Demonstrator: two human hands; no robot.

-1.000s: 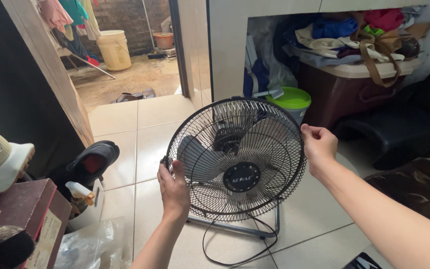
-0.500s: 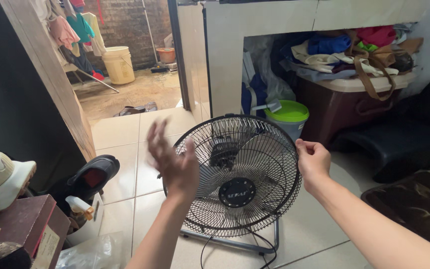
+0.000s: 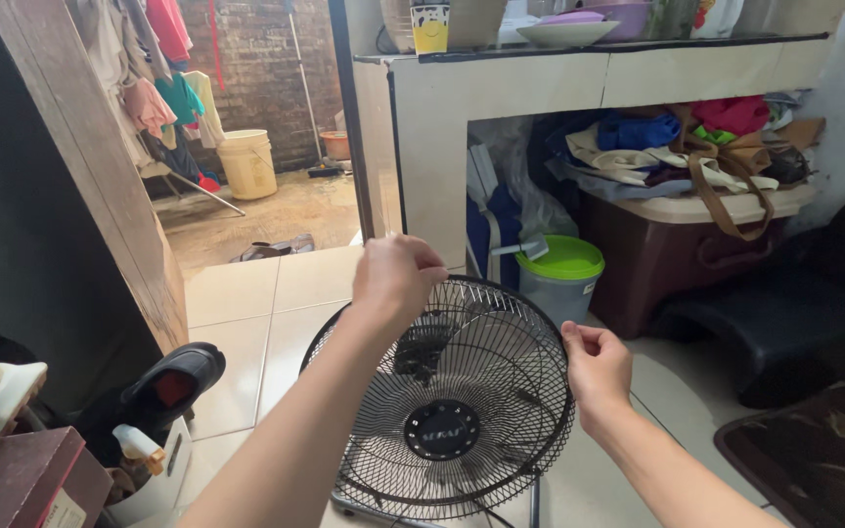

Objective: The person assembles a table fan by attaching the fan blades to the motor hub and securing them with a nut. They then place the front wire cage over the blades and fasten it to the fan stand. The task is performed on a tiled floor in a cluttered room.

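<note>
Our left hand [image 3: 395,277] curls closed at the top rim of the round black wire-grille floor fan [image 3: 442,411]. Our right hand [image 3: 594,367] pinches its right rim, fingers together on the wire.

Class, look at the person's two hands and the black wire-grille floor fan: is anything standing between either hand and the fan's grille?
Nothing visible does. The left hand is closed at the top rim of the black wire-grille floor fan, and the right hand pinches its right rim. The green-lidded bucket stands behind the fan, clear of both hands.
</note>
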